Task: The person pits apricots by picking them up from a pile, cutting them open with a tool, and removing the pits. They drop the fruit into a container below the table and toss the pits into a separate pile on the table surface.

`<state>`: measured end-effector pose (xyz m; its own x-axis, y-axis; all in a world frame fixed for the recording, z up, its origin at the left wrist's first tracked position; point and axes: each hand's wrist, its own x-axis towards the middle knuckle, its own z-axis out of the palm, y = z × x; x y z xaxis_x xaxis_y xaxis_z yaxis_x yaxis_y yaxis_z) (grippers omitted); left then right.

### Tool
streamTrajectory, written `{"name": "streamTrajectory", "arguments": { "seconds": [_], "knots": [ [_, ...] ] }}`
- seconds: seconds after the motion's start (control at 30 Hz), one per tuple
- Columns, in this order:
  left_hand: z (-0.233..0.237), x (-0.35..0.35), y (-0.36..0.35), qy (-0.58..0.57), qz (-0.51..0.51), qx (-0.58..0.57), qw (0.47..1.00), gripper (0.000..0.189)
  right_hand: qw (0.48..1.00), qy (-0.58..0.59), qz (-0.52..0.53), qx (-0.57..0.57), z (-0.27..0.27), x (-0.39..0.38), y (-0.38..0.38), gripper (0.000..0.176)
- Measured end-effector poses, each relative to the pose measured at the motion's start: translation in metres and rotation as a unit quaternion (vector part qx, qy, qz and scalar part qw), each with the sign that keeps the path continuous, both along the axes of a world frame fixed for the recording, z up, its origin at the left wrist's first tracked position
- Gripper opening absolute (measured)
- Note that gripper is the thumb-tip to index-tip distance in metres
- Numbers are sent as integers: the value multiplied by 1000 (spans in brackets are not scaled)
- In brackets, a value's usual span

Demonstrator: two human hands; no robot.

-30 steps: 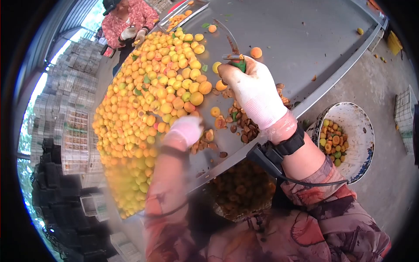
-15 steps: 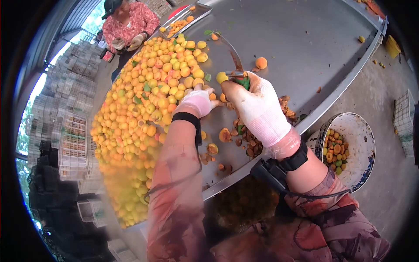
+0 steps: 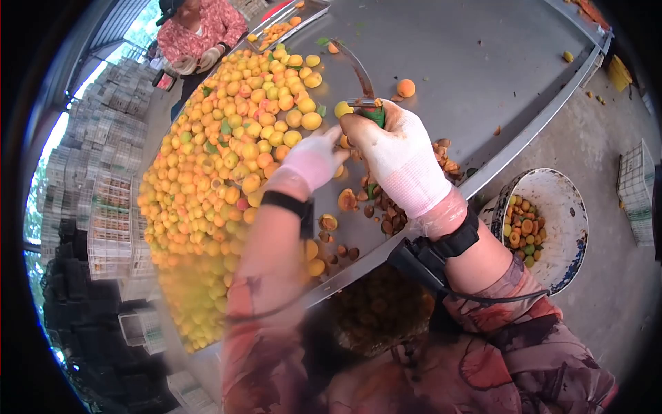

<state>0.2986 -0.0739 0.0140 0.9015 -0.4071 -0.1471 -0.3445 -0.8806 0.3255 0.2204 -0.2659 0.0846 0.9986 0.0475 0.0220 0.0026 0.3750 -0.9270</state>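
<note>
My right hand [image 3: 396,141], in a stained white glove, is closed around the green handle [image 3: 374,114] of a curved knife [image 3: 361,77]. Its rusty blade points away over the metal table. A yellow apricot [image 3: 343,109] lies beside the handle. My gloved left hand [image 3: 312,160] is at the right edge of the apricot pile [image 3: 227,138], close to my right hand, with thumb and fingers apart. An orange apricot [image 3: 345,141] shows between the two hands, partly covered. Below my right hand lie cut apricot pieces and brown pits [image 3: 387,207].
Across the metal table [image 3: 455,48] sits a person [image 3: 200,34] in a patterned top and gloves, near a tray [image 3: 279,31] of apricot halves. A white bucket [image 3: 569,228] holding fruit stands at right, with a white crate [image 3: 636,193] beyond. Crates [image 3: 110,228] are stacked at left.
The view has shifted slightly. My left hand has drawn in a little toward my right hand, its fingers less spread. My right hand keeps its hold on the knife.
</note>
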Motion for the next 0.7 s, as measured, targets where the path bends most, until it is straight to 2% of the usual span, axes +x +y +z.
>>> {"name": "streamTrajectory", "arguments": {
  "seconds": [0.03, 0.07, 0.1, 0.17, 0.2, 0.23, 0.3, 0.37, 0.4, 0.43, 0.5, 0.53, 0.57, 0.63, 0.67, 0.7],
  "knots": [
    [-34, 22, 2, -2, 0, -2, 1000, 36, 1000, -2, 0, -2, -1, 1, 1, 20],
    [-70, 44, 5, -17, -41, -6, 999, 35, 1000, -5, -3, -9, -2, 2, 2, 20],
    [-76, 48, 0, -31, -80, -11, 996, 36, 1000, -6, -4, -15, -2, 3, 3, 21],
    [-85, 46, 8, 2, -62, -1, 998, 35, 1000, -5, 0, -6, -2, 4, 6, 20],
    [-82, 41, 12, 36, -47, 12, 998, 33, 1000, -2, 0, 8, -2, 4, 8, 20],
    [-81, 34, 24, 28, -74, 86, 993, 33, 1000, -2, 3, 13, 2, 2, 8, 20],
    [5, -33, 8, 86, 50, 111, 989, 34, 998, 40, 44, -23, 11, -3, 5, 21],
    [0, -65, 37, 76, 76, 133, 985, 37, 999, 2, 39, -34, -1, 0, 14, 23],
    [1, -81, 51, 63, 53, 133, 988, 40, 998, -34, 29, -49, -8, 1, 19, 25],
    [4, -98, 58, 55, 85, 140, 985, 43, 998, -34, 36, -46, -12, 0, 24, 25],
    [16, -127, 73, 25, 149, 1, 989, 46, 989, -89, 83, -83, -17, -3, 32, 30],
    [29, -144, 71, 45, 231, -126, 964, 47, 983, -115, 106, -93, -20, -8, 37, 33],
    [36, -157, 73, 83, 283, -277, 915, 45, 983, -116, 112, -89, -21, -14, 41, 33],
    [60, -190, 62, 34, 306, -398, 864, 44, 957, -141, 178, -181, -23, -28, 49, 20],
    [71, -205, 58, 40, 300, -418, 856, 45, 947, -146, 202, -205, -27, -36, 54, 19],
    [70, -216, 55, 36, 304, -418, 855, 45, 950, -174, 222, -132, -24, -49, 59, 18]
  ]
}}
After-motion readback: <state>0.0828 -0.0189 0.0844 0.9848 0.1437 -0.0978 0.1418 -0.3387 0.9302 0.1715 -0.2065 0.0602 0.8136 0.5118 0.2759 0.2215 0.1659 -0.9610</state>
